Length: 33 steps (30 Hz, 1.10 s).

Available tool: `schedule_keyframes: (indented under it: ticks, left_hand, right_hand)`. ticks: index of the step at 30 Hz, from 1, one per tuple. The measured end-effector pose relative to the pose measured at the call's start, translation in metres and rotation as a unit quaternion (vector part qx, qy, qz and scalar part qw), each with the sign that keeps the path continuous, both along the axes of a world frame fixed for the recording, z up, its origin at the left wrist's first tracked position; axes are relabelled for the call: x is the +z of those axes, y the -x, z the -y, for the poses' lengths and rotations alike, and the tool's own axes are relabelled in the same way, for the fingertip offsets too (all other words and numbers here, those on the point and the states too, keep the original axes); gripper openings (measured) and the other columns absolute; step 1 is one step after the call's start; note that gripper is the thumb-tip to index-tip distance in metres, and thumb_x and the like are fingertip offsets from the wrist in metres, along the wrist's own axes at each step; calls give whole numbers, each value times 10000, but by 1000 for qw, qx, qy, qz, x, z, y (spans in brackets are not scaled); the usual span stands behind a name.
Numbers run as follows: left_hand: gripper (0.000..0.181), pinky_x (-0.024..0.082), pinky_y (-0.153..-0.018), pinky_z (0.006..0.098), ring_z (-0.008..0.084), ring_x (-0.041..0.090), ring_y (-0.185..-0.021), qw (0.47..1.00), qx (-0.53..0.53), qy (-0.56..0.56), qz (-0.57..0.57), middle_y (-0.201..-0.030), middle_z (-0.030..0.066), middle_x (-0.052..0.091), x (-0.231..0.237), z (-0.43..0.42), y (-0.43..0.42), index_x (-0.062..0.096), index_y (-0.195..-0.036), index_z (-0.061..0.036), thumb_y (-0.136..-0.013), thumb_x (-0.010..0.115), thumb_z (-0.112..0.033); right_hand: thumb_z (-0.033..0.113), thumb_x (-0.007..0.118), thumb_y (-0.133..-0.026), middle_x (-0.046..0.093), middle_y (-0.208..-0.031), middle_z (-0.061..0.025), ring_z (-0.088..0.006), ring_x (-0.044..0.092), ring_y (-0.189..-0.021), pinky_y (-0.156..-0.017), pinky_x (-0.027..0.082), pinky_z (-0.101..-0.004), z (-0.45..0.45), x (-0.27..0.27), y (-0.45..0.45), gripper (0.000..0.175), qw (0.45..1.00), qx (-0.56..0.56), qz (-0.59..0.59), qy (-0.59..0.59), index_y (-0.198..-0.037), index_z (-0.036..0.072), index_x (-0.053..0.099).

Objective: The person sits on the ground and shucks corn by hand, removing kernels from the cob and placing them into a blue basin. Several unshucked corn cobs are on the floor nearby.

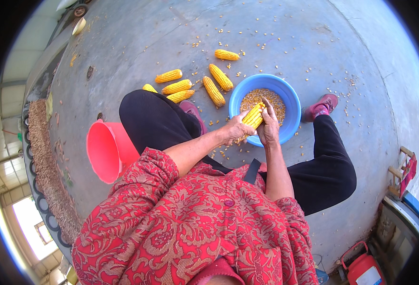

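Between my two hands is a yellow corn cob [253, 117], tilted above a blue plastic basin [293, 107]. My left hand [238, 127] grips the cob's lower end from the left. On the other side, my right hand [269, 123] wraps the cob with its fingers along the upper end. Loose corn kernels [252, 97] cover the basin's bottom. Some kernels show under my left hand at the cob's lower end. Left of the basin, two full cobs [213, 92] [220, 77] lie on the concrete floor, and another cob [227, 55] lies farther off.
Several more cobs [177, 86] lie beyond my left knee. A pink plastic bucket [104, 151] lies tipped beside that knee. Kernels are scattered over the concrete floor [323, 53]. At the lower right are a small wooden stool [398, 172] and a red container [364, 269].
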<state>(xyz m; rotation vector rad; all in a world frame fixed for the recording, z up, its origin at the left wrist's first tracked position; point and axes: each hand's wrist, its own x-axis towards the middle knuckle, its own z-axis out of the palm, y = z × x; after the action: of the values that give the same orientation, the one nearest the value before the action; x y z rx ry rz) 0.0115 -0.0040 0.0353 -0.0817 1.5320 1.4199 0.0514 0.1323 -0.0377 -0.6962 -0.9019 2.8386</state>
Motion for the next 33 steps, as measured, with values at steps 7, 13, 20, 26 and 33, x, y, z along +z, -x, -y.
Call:
schedule_keyframes:
  ticks: [7, 13, 20, 26, 33]
  left_hand:
    - [928, 497, -526, 262, 114, 591, -701, 999, 9, -4, -43, -981, 65, 620, -1, -1, -4, 254, -1515, -91, -712, 718, -60]
    - [964, 513, -560, 293, 164, 620, -676, 994, -25, 74, -72, -961, 119, 646, -8, -1, -5, 216, -1531, -131, -704, 710, -92]
    - [999, 545, -616, 326, 210, 643, -707, 984, -22, 77, -159, -972, 159, 647, -21, -6, -18, 174, -1538, -106, -687, 693, -166]
    - [1003, 537, -772, 350, 279, 668, -873, 955, -94, 154, -236, -1035, 213, 645, -17, -3, -17, 177, -1533, -96, -684, 699, -204]
    - [992, 514, -846, 359, 316, 659, -939, 945, -84, 149, -280, -1052, 219, 644, -17, -3, -27, 184, -1534, -110, -692, 697, -220]
  right_hand:
    - [214, 513, -988, 451, -1320, -114, -194, 505, -1159, -987, 438, -316, 4, 1, 4, 467, 991, 22, 29, -131, -1407, 22, 439]
    - [199, 497, -982, 441, -1343, -124, -207, 510, -1169, -977, 454, -326, -1, 1, 2, 473, 999, 16, -31, -5, -1412, 16, 426]
    - [207, 514, -997, 524, -1226, -88, -139, 512, -1099, -926, 450, -284, 3, -2, 6, 427, 975, 24, 52, -213, -1387, 39, 470]
    - [202, 496, -998, 546, -1219, -79, -143, 536, -1045, -914, 452, -284, -5, 2, 5, 390, 999, -36, -39, -10, -1338, 13, 518]
    - [228, 509, -988, 598, -1076, -55, -136, 555, -962, -870, 449, -278, -2, -14, 8, 351, 975, -18, 102, -194, -1219, -25, 587]
